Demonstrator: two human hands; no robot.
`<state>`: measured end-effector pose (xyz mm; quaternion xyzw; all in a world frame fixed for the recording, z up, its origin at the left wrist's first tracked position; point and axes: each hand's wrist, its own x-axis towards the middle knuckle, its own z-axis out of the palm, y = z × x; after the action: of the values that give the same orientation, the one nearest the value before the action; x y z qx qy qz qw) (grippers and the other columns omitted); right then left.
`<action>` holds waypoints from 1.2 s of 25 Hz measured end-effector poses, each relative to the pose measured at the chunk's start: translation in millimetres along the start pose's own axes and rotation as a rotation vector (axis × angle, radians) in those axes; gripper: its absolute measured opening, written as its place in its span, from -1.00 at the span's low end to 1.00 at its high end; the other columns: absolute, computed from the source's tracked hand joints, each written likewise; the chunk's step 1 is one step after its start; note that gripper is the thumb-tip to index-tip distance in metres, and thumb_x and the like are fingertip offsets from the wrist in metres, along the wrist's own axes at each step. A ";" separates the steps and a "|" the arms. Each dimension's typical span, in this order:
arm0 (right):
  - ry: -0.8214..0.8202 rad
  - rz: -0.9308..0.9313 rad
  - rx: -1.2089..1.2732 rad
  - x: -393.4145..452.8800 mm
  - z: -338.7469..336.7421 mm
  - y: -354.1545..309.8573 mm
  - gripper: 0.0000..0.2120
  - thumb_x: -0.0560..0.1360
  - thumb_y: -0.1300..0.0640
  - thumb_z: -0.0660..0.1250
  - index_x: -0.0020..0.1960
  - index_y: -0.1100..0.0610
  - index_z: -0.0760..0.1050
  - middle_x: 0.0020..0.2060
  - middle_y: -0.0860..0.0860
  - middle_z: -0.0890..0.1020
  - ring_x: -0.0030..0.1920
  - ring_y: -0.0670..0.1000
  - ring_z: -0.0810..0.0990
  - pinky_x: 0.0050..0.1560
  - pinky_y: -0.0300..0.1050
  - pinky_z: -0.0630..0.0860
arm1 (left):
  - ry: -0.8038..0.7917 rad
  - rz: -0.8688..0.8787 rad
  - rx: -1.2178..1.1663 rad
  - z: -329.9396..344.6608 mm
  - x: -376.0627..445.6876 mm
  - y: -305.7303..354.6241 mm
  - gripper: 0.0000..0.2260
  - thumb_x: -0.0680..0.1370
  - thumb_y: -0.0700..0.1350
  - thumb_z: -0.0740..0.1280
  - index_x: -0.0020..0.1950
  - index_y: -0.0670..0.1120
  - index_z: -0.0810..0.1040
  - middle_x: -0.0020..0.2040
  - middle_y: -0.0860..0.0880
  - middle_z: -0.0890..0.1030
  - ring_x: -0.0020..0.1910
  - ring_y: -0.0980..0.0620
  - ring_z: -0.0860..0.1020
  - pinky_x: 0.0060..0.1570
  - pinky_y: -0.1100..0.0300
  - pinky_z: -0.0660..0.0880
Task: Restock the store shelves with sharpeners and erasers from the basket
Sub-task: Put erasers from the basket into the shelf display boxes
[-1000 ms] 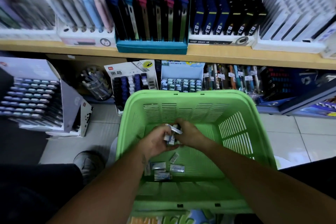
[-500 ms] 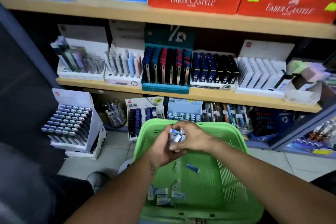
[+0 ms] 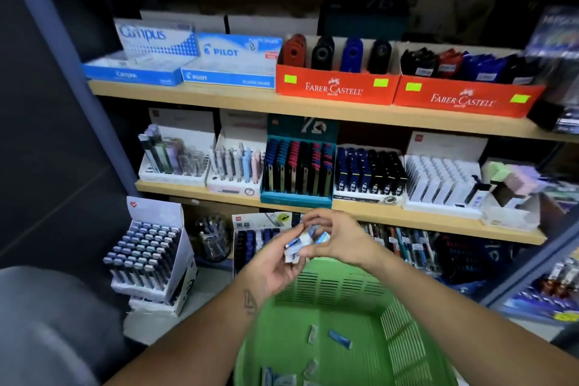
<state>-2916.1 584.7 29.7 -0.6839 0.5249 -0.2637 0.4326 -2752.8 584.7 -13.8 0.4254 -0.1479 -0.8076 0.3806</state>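
Together, both hands held a clutch of erasers [image 3: 301, 243] above the green basket [image 3: 404, 332].
The left hand [image 3: 275, 263] cupped them with curled fingers [image 3: 293, 260]; the right hand [image 3: 336, 238] pinched them from above, below the shelves.

small wrapped erasers [image 3: 302, 243] bunched above green basket [image 3: 407, 338], more inside

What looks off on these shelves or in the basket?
Little stands out. A few small packets lie scattered loose at odd angles on the floor of the green basket. At the right end of the middle shelf, a white display box looks tipped and disordered beside the neat rows. Blur hides finer detail.
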 end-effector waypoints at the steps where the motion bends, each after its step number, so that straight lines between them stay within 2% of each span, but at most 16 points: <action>1: 0.031 -0.024 0.034 2.3 -2.2 -7.5 -0.43 0.25 0.19 0.67 0.20 0.06 0.55 0.06 -0.09 0.67 0.02 -0.17 0.64 0.16 -0.23 0.55 | -0.022 0.038 0.015 3.8 -4.5 9.9 -0.80 0.45 -0.13 0.50 0.01 -0.18 0.64 -0.18 -0.13 0.68 -0.45 0.04 0.58 -0.53 0.28 0.54; 4: 0.118 -0.116 0.108 13.6 -6.8 -35.4 -0.55 0.28 0.21 0.65 0.13 0.15 0.63 -0.05 -0.02 0.72 -0.04 -0.06 0.67 0.04 -0.28 0.57 | -0.040 0.140 0.031 15.4 -21.1 44.5 -0.76 0.39 -0.19 0.50 0.03 -0.17 0.62 -0.18 -0.13 0.68 -0.45 0.05 0.59 -0.56 0.31 0.50; 7: 0.167 -0.129 0.282 26.5 -9.6 -70.8 -0.64 0.34 0.24 0.60 0.12 0.18 0.66 -0.24 -0.03 0.71 -0.24 -0.10 0.66 -0.18 -0.24 0.57 | -0.011 0.264 0.046 25.3 -43.8 85.2 -0.77 0.38 -0.21 0.48 0.01 -0.13 0.60 -0.16 -0.13 0.68 -0.39 0.03 0.61 -0.58 0.33 0.46; 12: 0.243 -0.304 0.418 61.4 -9.3 -143.5 -0.80 0.40 0.28 0.54 0.01 0.13 0.70 -0.17 0.05 0.73 -0.18 -0.07 0.66 -0.08 -0.21 0.56 | -0.053 0.431 0.019 37.7 -84.7 161.1 -0.94 0.50 -0.26 0.40 -0.08 -0.11 0.63 -0.15 -0.15 0.68 -0.35 0.02 0.64 -0.61 0.38 0.42; 13: 0.265 -0.349 0.434 71.4 -9.9 -159.4 -0.83 0.41 0.28 0.54 -0.02 0.13 0.70 -0.16 0.06 0.74 -0.16 -0.06 0.66 -0.07 -0.21 0.56 | -0.077 0.469 0.001 38.4 -90.6 176.1 -0.93 0.48 -0.24 0.41 -0.06 -0.12 0.62 -0.14 -0.14 0.67 -0.34 0.02 0.64 -0.60 0.39 0.42; 15: 0.296 -0.403 0.444 90.3 -11.5 -190.6 -0.88 0.42 0.26 0.53 -0.05 0.14 0.69 -0.15 0.06 0.74 -0.13 -0.04 0.69 -0.08 -0.22 0.58 | -0.127 0.542 -0.009 38.4 -100.2 204.6 -0.77 0.42 -0.20 0.44 0.06 -0.15 0.60 -0.13 -0.14 0.65 -0.33 0.04 0.62 -0.59 0.41 0.42; 18: 0.264 -0.320 0.512 113.0 -11.3 -227.7 -0.85 0.46 0.31 0.49 0.02 0.24 0.66 -0.18 0.12 0.73 -0.18 0.00 0.69 -0.18 -0.23 0.60 | -0.174 0.612 0.007 31.0 -107.4 242.0 -0.60 0.40 -0.18 0.46 0.22 -0.18 0.55 -0.11 -0.17 0.63 -0.29 0.01 0.60 -0.61 0.41 0.41; 20: 0.256 -0.271 0.506 127.8 -10.9 -245.2 -0.86 0.46 0.34 0.48 0.02 0.28 0.64 -0.24 0.11 0.71 -0.29 0.00 0.66 -0.31 -0.23 0.57 | -0.167 0.645 0.031 22.0 -109.4 263.7 -0.59 0.39 -0.18 0.46 0.22 -0.17 0.54 -0.10 -0.19 0.62 -0.29 0.00 0.59 -0.62 0.41 0.38; 23: 0.269 -0.249 0.430 149.7 -9.4 -262.9 -0.87 0.44 0.27 0.52 -0.04 0.27 0.66 -0.32 0.09 0.69 -0.37 -0.01 0.57 -0.43 -0.22 0.48 | -0.135 0.667 0.117 11.1 -113.8 288.4 -0.64 0.38 -0.17 0.47 0.16 -0.18 0.59 -0.12 -0.18 0.63 -0.28 0.00 0.58 -0.62 0.40 0.37; 26: 0.283 -0.249 0.372 166.7 -7.6 -274.4 -0.95 0.43 0.25 0.53 -0.13 0.21 0.68 -0.33 0.01 0.69 -0.38 -0.07 0.57 -0.42 -0.25 0.48 | -0.068 0.667 0.164 6.8 -117.9 303.1 -0.71 0.39 -0.18 0.50 0.09 -0.18 0.62 -0.16 -0.16 0.63 -0.31 -0.01 0.57 -0.62 0.40 0.38; 28: 0.248 -0.257 0.379 174.8 -5.4 -281.1 -0.96 0.46 0.27 0.50 -0.09 0.21 0.68 -0.28 0.02 0.71 -0.37 -0.09 0.59 -0.40 -0.27 0.49 | 0.000 0.674 0.131 3.1 -118.8 312.7 -0.83 0.45 -0.24 0.48 0.02 -0.17 0.62 -0.19 -0.15 0.62 -0.32 -0.01 0.56 -0.61 0.40 0.38; 30: 0.186 -0.279 0.408 181.3 -5.0 -284.8 -0.88 0.47 0.30 0.47 0.01 0.25 0.66 -0.28 0.07 0.71 -0.34 -0.04 0.61 -0.38 -0.26 0.49 | 0.034 0.688 0.049 -0.7 -119.0 322.2 -0.89 0.50 -0.28 0.45 0.01 -0.19 0.61 -0.19 -0.16 0.61 -0.34 -0.01 0.56 -0.61 0.40 0.39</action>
<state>-2724.5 432.9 262.5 -0.6211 0.3989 -0.4831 0.4709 -2553.2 458.1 235.5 0.3731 -0.2958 -0.6211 0.6225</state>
